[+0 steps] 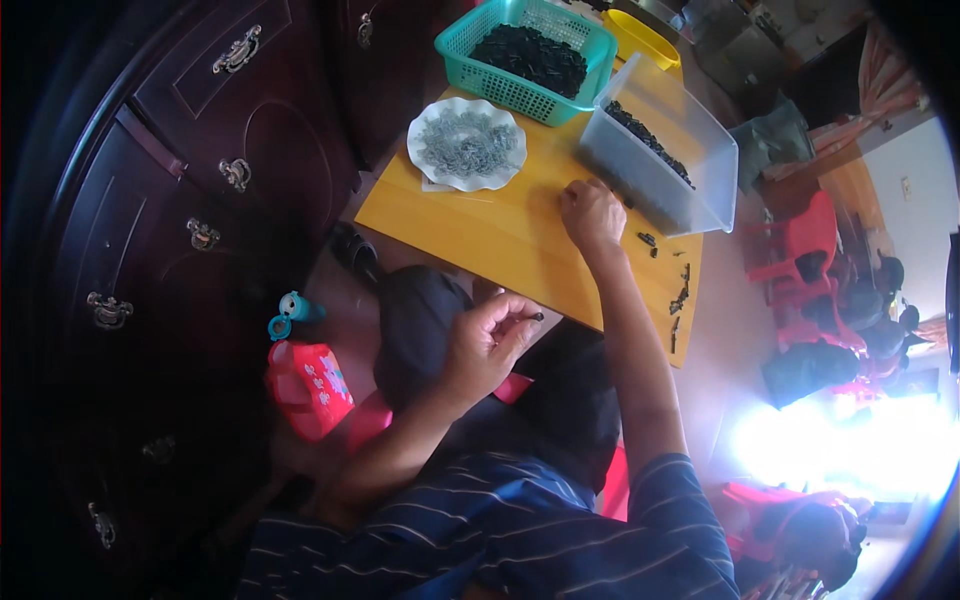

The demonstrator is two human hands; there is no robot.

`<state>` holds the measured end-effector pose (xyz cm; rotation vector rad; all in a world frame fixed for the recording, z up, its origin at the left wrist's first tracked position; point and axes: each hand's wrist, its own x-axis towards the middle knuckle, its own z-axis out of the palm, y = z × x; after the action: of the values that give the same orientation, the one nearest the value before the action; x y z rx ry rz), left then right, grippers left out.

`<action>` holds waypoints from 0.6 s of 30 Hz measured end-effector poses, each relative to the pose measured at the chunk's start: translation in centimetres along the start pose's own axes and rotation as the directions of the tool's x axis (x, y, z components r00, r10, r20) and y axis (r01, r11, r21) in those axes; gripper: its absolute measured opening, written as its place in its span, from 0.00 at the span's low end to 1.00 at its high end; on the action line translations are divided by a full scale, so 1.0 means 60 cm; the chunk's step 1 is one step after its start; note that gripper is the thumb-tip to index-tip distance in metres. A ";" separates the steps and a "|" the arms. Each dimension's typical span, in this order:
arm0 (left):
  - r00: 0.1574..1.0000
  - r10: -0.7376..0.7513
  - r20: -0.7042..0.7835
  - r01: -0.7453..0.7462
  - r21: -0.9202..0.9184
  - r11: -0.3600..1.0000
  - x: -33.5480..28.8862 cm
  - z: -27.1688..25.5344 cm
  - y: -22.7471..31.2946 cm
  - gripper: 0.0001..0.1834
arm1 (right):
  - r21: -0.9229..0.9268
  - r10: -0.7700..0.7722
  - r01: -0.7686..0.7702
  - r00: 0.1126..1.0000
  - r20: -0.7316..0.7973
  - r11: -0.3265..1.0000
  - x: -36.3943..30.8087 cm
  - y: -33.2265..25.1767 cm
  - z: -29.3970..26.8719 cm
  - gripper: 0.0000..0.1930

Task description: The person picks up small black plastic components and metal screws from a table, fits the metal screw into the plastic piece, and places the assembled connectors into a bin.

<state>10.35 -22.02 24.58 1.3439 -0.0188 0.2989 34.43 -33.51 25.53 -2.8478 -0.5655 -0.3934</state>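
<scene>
The left hand pinches a small dark piece between thumb and fingertips, just off the near edge of the yellow-brown tabletop. The right hand is at the tabletop, fingers curled inward; whether they hold anything I cannot tell. Just beyond it is a translucent bin with black pieces inside, and loose dark bits lie along the tabletop's right side. Farther left, a wavy-edged white plate carries many small silvery-clear pieces; behind it, a green perforated basket holds a heap of black parts.
</scene>
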 end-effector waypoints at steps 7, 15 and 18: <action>0.999 0.045 -0.005 -0.045 0.019 0.999 -0.001 0.004 -0.004 0.04 | -0.017 -0.022 0.023 0.996 0.086 1.000 0.001 0.010 0.009 0.09; 1.000 0.025 -0.013 -0.025 0.019 1.000 0.000 0.003 0.001 0.04 | 0.140 -0.090 0.116 0.980 -0.178 0.983 -0.049 -0.003 -0.073 0.06; 0.999 0.033 -0.020 -0.032 0.067 0.997 -0.003 -0.002 0.002 0.05 | 0.657 0.014 -0.029 1.000 0.028 0.753 -0.103 -0.031 -0.133 0.05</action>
<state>10.10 -21.89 24.62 1.4078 -0.0135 0.3437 26.41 -35.96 31.46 -2.1663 -0.5383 -0.1151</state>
